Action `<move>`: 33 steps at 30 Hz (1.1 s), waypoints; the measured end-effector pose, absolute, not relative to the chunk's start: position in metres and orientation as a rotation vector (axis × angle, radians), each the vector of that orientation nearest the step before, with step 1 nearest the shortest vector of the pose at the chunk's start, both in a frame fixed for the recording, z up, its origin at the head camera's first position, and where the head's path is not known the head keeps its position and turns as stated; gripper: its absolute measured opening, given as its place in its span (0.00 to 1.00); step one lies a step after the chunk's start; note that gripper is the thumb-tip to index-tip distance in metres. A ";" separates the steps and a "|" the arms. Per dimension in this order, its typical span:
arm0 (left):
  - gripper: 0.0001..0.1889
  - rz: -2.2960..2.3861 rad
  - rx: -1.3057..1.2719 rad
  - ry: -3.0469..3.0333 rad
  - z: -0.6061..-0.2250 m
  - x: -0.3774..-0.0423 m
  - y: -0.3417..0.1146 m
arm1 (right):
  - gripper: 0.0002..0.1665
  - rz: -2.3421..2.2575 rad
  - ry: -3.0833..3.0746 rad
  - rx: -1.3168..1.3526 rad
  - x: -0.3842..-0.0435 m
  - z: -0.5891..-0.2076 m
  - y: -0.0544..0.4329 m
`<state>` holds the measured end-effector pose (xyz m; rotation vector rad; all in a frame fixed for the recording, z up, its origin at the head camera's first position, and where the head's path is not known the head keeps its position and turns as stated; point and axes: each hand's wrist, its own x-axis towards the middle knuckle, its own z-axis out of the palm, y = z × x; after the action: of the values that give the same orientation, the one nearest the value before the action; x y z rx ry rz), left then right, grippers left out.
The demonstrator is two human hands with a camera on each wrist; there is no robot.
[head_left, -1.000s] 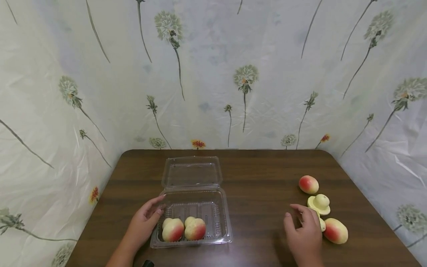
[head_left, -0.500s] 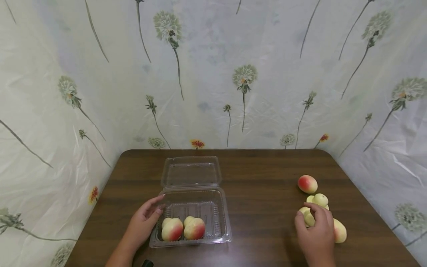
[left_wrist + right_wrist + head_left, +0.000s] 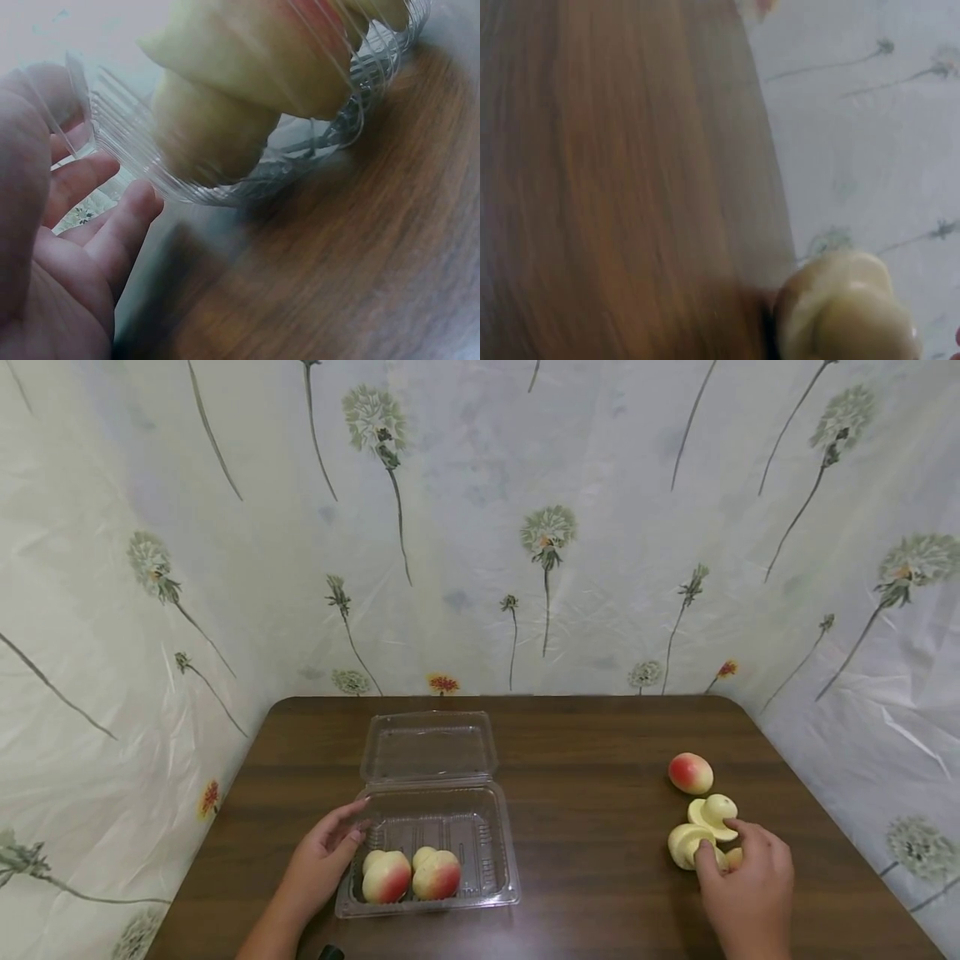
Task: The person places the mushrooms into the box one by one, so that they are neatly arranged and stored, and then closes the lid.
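Note:
My left hand (image 3: pixel 327 853) lies along the left wall of a clear plastic clamshell box (image 3: pixel 504 852), fingers relaxed at its rim. Two red-and-yellow fruit-like pieces (image 3: pixel 387 878), each with a smaller pale lump behind it, sit in the front of the box. On the right, my right hand (image 3: pixel 750 889) hovers with thumb and index finger spread over another fruit (image 3: pixel 733 859), mostly hidden beneath it. By the thumb is a pale yellow hat-shaped piece (image 3: pixel 682 846); a similar piece (image 3: pixel 720 810) lies behind. The right wrist view shows a blurred pale piece (image 3: pixel 862 326).
The box's lid (image 3: pixel 429 747) is folded back on the brown wooden table (image 3: pixel 577 777). A red-and-yellow fruit (image 3: pixel 690 773) lies behind the pale pieces. A small dark object (image 3: pixel 332 952) shows at the front edge. Dandelion-patterned sheeting (image 3: pixel 465 527) surrounds the table.
My right hand has moved right, past the pale hat-shaped pieces to over the fruit at the right, uncovering the nearer pale piece. My left hand and the box stay put.

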<state>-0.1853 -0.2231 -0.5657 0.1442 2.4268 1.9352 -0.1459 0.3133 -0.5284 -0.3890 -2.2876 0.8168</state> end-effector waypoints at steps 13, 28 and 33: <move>0.22 1.906 0.187 2.502 -0.565 -0.185 -0.224 | 0.32 0.942 -2.382 -0.665 -0.137 -0.530 0.346; 0.22 1.883 0.116 2.483 -0.562 -0.186 -0.223 | 0.44 0.998 -2.637 -0.822 -0.141 -0.544 0.375; 0.22 1.881 0.116 2.480 -0.561 -0.184 -0.222 | 0.39 0.961 -2.628 -0.786 -0.141 -0.547 0.379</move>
<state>-0.1841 -0.2222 -0.5606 0.1157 2.4801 1.8805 -0.1412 0.3792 -0.5475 -0.7855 -2.6285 0.9608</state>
